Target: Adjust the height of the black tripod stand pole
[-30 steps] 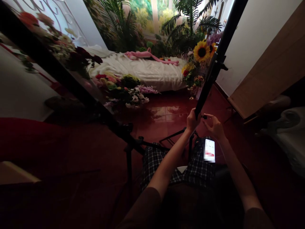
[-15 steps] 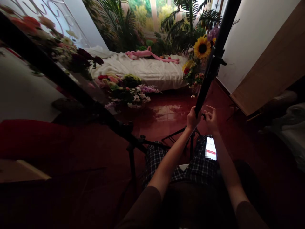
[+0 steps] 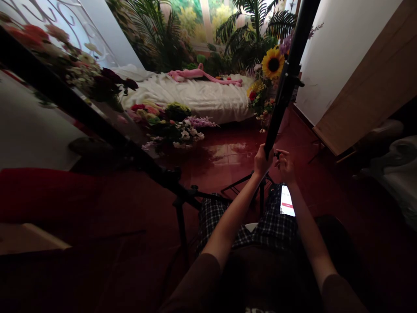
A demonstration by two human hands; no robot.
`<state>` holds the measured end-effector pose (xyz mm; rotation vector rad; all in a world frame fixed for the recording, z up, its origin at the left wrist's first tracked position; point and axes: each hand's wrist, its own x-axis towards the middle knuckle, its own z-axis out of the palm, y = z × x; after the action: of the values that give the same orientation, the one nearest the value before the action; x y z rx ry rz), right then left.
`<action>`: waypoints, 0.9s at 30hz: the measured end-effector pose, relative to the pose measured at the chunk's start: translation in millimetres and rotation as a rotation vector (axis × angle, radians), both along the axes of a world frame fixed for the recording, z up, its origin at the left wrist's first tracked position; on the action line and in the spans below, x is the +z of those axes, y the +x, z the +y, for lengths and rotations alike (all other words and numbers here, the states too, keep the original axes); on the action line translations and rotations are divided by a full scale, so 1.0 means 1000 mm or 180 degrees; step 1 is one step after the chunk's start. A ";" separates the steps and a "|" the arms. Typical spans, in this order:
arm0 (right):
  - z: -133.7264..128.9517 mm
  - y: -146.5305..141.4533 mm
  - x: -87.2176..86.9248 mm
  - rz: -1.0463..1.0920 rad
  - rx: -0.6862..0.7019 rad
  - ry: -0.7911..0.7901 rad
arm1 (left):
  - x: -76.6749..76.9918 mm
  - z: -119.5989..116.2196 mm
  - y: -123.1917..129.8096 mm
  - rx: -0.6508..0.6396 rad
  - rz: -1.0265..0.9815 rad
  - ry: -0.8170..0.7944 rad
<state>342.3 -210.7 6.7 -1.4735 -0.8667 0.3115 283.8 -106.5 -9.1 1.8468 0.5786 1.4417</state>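
Observation:
My left hand (image 3: 261, 161) is wrapped round the lower part of a black stand pole (image 3: 279, 106), which leans up and to the right. Just right of it, my right hand (image 3: 285, 167) has its fingers bent at a small dark knob (image 3: 276, 154) on the side of the pole. Dim light leaves the fingertips' exact hold hard to make out. The stand's thin legs (image 3: 262, 193) spread out below my hands. A lit phone (image 3: 287, 201) lies on my checked shorts (image 3: 218, 217), partly behind my right forearm.
A second black stand (image 3: 130, 152) slants across the left. Ahead lies a white-draped platform (image 3: 215, 100) with a pink plush toy (image 3: 202, 74), among artificial flowers (image 3: 176, 126) and a sunflower (image 3: 273, 62). A wooden board (image 3: 358, 82) leans at the right wall.
My right hand's fingers have turned and closed in toward the knob. My left hand keeps its hold on the pole. The view has shifted slightly.

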 end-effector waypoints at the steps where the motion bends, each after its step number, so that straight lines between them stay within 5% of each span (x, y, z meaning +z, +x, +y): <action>1: -0.002 0.000 -0.004 -0.0163 0.0003 -0.0017 | 0.000 0.000 0.000 -0.0005 0.0002 0.0004; 11: 0.017 0.013 -0.034 -0.0840 -0.0392 0.0200 | 0.002 -0.002 -0.001 -0.0072 -0.0016 -0.0101; 17: 0.027 0.005 -0.017 -0.0527 -0.0959 0.0071 | 0.004 -0.002 -0.003 -0.0200 -0.0059 -0.0212; 23: 0.025 -0.003 0.002 -0.0191 -0.0817 0.0041 | 0.008 -0.009 -0.019 -0.0769 -0.0010 -0.0523; 27: 0.025 0.000 -0.001 -0.0054 -0.0730 0.0078 | -0.013 -0.023 -0.061 -0.0728 0.0051 -0.0630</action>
<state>341.9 -186.1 6.1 -1.5378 -0.7040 0.1175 223.2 -129.7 -21.9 1.7088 0.4819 1.1774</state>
